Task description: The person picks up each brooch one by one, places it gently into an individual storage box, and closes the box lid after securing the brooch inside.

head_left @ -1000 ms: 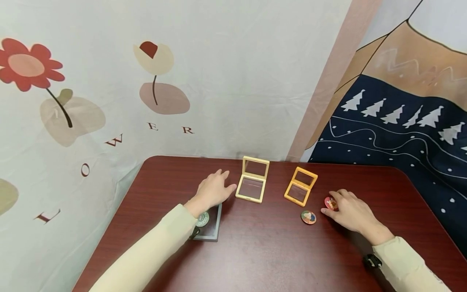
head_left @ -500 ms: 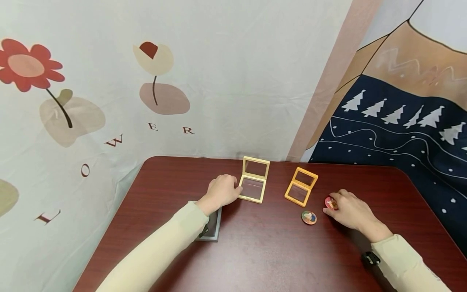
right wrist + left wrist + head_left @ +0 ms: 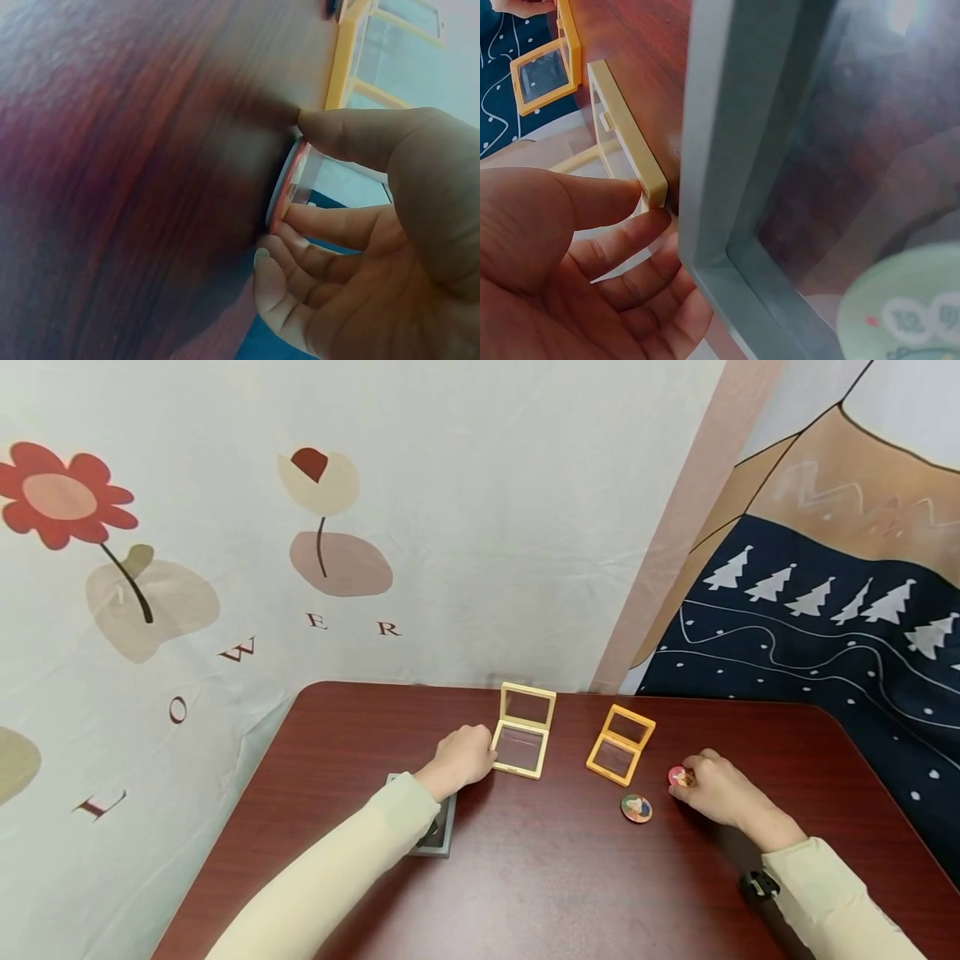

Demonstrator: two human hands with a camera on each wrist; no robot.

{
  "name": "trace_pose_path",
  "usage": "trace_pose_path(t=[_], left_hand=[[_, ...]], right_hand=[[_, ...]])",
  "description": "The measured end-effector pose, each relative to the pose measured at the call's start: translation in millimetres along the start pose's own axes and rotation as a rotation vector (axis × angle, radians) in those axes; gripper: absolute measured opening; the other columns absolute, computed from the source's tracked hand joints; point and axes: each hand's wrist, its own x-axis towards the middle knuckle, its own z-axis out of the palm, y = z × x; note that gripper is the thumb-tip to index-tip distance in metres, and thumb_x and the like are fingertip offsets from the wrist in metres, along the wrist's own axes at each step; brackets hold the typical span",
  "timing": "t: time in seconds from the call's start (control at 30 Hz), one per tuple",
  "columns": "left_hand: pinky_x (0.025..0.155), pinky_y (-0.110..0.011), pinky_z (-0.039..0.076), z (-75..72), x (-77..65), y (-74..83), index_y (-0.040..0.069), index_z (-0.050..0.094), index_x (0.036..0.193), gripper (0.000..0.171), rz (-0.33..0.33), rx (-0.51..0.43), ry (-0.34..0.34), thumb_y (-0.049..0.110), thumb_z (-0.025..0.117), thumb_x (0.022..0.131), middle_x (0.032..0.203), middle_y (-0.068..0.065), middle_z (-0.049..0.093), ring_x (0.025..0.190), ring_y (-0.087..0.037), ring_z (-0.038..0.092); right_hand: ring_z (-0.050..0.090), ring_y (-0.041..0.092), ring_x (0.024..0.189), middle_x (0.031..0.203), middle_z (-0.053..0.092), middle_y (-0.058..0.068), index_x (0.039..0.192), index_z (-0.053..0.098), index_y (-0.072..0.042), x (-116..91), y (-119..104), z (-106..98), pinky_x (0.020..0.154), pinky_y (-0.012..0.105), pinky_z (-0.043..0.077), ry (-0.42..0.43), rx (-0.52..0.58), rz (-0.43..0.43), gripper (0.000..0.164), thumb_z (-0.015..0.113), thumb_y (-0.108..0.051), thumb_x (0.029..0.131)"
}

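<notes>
At the near left corner of a pale yellow hinged display frame (image 3: 517,723), my left hand (image 3: 459,758) pinches the rim between thumb and forefinger. The frame stands unfolded, with clear panes in both halves. My right hand (image 3: 722,789) holds a round red badge (image 3: 677,777) by its edge, thumb on one side and fingers on the other. In the right wrist view the badge's rim (image 3: 283,187) appears edge-on, close over the tabletop. A second round badge (image 3: 637,809), multicoloured, lies on the table left of the right hand.
An unfolded orange hinged frame (image 3: 617,741) sits between the hands. Under the left forearm lies a grey frame (image 3: 448,835), partly hidden by the sleeve; the left wrist view shows a pale green badge (image 3: 907,307) in it. Printed cloth hangs behind the dark red table (image 3: 540,877).
My left hand has moved right from beside the pale yellow frame to its corner, and the spread fingers have closed on it. The right hand stays at the red badge with little shift.
</notes>
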Motion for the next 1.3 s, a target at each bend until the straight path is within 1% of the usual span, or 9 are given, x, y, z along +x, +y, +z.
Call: trace_pose_path(t=[0.1, 0.2, 0.33, 0.43, 0.67, 0.87, 1.0, 1.17, 1.3], left_hand=[[0.058, -0.035, 0.046, 0.2, 1.3, 0.4, 0.015, 0.064, 0.073, 0.032, -0.002, -0.005, -0.007, 0.023, 0.068, 0.103, 0.066, 0.000, 0.061, 0.061, -0.017, 0.056], [0.060, -0.036, 0.047, 0.1, 1.1, -0.1, 0.015, 0.064, 0.071, 0.033, -0.003, -0.002, -0.006, 0.023, 0.069, 0.103, 0.066, 0.001, 0.061, 0.062, -0.017, 0.057], [0.062, -0.037, 0.048, 0.1, -0.9, -1.3, 0.015, 0.062, 0.068, 0.036, -0.002, -0.005, 0.004, 0.022, 0.070, 0.102, 0.066, 0.001, 0.060, 0.064, -0.018, 0.057], [0.061, -0.037, 0.046, 0.4, -3.3, -1.9, 0.014, 0.058, 0.064, 0.040, -0.002, -0.022, 0.000, 0.021, 0.069, 0.102, 0.063, 0.000, 0.057, 0.062, -0.018, 0.054], [0.057, -0.034, 0.040, 0.3, -7.5, -1.6, 0.015, 0.050, 0.060, 0.047, -0.008, -0.066, -0.034, 0.021, 0.067, 0.104, 0.056, 0.002, 0.045, 0.056, -0.016, 0.046], [0.056, -0.034, 0.039, 1.5, -9.1, -2.6, 0.016, 0.046, 0.057, 0.051, -0.002, -0.082, -0.032, 0.021, 0.068, 0.103, 0.052, 0.003, 0.039, 0.055, -0.016, 0.043], [0.056, -0.033, 0.038, 1.7, -11.6, -2.4, 0.016, 0.045, 0.056, 0.053, 0.008, -0.086, -0.025, 0.021, 0.069, 0.102, 0.051, 0.004, 0.036, 0.054, -0.015, 0.042], [0.054, -0.033, 0.036, 2.8, -15.2, -2.4, 0.016, 0.042, 0.055, 0.054, 0.016, -0.101, -0.030, 0.020, 0.069, 0.102, 0.050, 0.005, 0.032, 0.053, -0.015, 0.039], [0.055, -0.033, 0.037, 4.2, -17.6, -2.2, 0.017, 0.043, 0.056, 0.054, 0.017, -0.104, -0.042, 0.021, 0.068, 0.103, 0.050, 0.005, 0.034, 0.052, -0.014, 0.038]], right_hand=[[0.057, 0.030, 0.082, 0.098, 0.060, 0.024, 0.109, 0.065, 0.016, 0.7, 0.8, -0.2, 0.075, 0.050, 0.053, -0.011, 0.009, 0.012, 0.046, 0.080, -0.021, 0.086], [0.057, 0.030, 0.082, 0.098, 0.061, 0.024, 0.109, 0.065, 0.017, 0.4, 1.9, 0.8, 0.075, 0.050, 0.053, 0.002, 0.007, 0.008, 0.047, 0.079, -0.022, 0.086], [0.056, 0.026, 0.078, 0.092, 0.061, 0.018, 0.105, 0.068, 0.013, -1.0, 3.2, 2.5, 0.070, 0.045, 0.052, 0.050, -0.006, -0.022, 0.042, 0.080, -0.022, 0.085], [0.055, 0.024, 0.076, 0.090, 0.060, 0.014, 0.103, 0.070, 0.009, -2.4, 3.2, 2.3, 0.067, 0.043, 0.051, 0.082, -0.007, -0.033, 0.037, 0.081, -0.021, 0.084], [0.057, 0.030, 0.080, 0.097, 0.060, 0.022, 0.110, 0.066, 0.014, -3.6, 3.3, -3.0, 0.074, 0.050, 0.054, 0.120, 0.017, -0.017, 0.045, 0.082, -0.020, 0.085], [0.058, 0.030, 0.080, 0.097, 0.061, 0.023, 0.109, 0.066, 0.015, -6.1, 1.2, -7.7, 0.071, 0.047, 0.054, 0.187, 0.029, -0.057, 0.043, 0.082, -0.015, 0.083], [0.058, 0.032, 0.081, 0.097, 0.061, 0.023, 0.109, 0.065, 0.016, -8.3, -3.4, -12.4, 0.072, 0.049, 0.054, 0.231, 0.040, -0.073, 0.043, 0.082, -0.014, 0.083], [0.059, 0.036, 0.089, 0.106, 0.062, 0.026, 0.117, 0.064, 0.016, -10.2, -13.5, -18.8, 0.079, 0.054, 0.054, 0.258, 0.062, -0.031, 0.047, 0.079, -0.016, 0.086], [0.057, 0.040, 0.097, 0.113, 0.060, 0.028, 0.122, 0.062, 0.016, -10.7, -22.6, -23.2, 0.083, 0.057, 0.053, 0.268, 0.080, -0.001, 0.051, 0.078, -0.018, 0.088]])
